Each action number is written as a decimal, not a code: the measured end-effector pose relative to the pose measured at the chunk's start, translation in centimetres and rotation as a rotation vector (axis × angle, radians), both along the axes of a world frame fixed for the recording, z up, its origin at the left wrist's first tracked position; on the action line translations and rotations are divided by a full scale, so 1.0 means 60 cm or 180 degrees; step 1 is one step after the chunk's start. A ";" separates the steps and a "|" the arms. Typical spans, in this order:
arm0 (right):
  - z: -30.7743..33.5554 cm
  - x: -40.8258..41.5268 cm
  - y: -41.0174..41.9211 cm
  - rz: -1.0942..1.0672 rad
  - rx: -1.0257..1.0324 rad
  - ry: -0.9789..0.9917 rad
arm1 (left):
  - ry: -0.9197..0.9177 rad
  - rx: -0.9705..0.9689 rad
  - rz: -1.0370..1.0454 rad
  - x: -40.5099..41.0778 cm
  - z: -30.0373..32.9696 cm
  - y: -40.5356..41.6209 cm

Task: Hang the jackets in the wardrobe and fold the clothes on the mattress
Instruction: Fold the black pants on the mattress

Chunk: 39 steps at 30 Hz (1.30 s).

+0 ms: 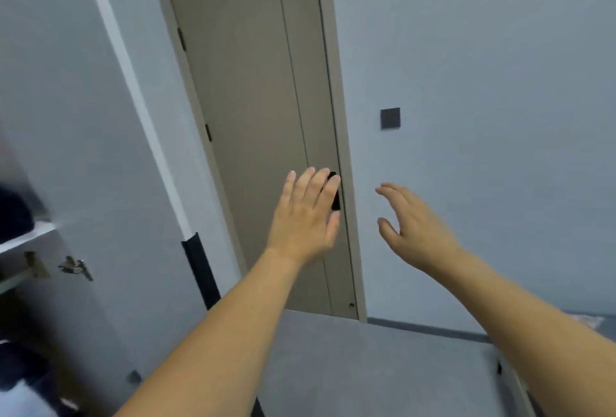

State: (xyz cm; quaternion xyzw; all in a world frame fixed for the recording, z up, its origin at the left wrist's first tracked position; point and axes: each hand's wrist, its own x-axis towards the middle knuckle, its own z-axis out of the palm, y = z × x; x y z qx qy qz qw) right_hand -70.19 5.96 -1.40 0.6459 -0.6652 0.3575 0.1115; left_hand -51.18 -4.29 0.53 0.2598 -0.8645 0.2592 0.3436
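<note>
Both of the person's arms reach forward with nothing in either hand. The left hand (305,216) is raised with its back to the camera, its fingers (311,183) straight and lying close together, the thumb a little apart; their tips overlap the black handle (335,194) of the closed taupe door (253,123), though whether they touch it cannot be told. The right hand (413,226) floats just to the right of those fingers, well clear of the door frame, its own fingers loosely spread and gently curved, holding nothing. A dark square wall switch (390,118) sits above and a little left of the right fingertips. Far left of both hands, the open wardrobe (30,243) shows a white shelf with a dark, blurred garment (15,209) lying on it; what kind cannot be made out. No mattress is in view.
</note>
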 end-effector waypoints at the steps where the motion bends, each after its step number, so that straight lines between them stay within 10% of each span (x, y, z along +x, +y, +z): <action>1: -0.013 -0.038 0.009 -0.0115 0.0024 -0.0082 | -0.0049 0.0082 -0.0077 -0.042 -0.010 0.001; 27: -0.421 -0.916 0.426 -0.3276 0.0968 -0.1692 | -0.1831 0.1312 -0.2433 -1.163 -0.420 0.172; 39: -0.816 -1.340 0.531 -0.4122 0.0857 -0.2252 | -0.2750 0.1999 -0.2604 -1.688 -0.802 0.292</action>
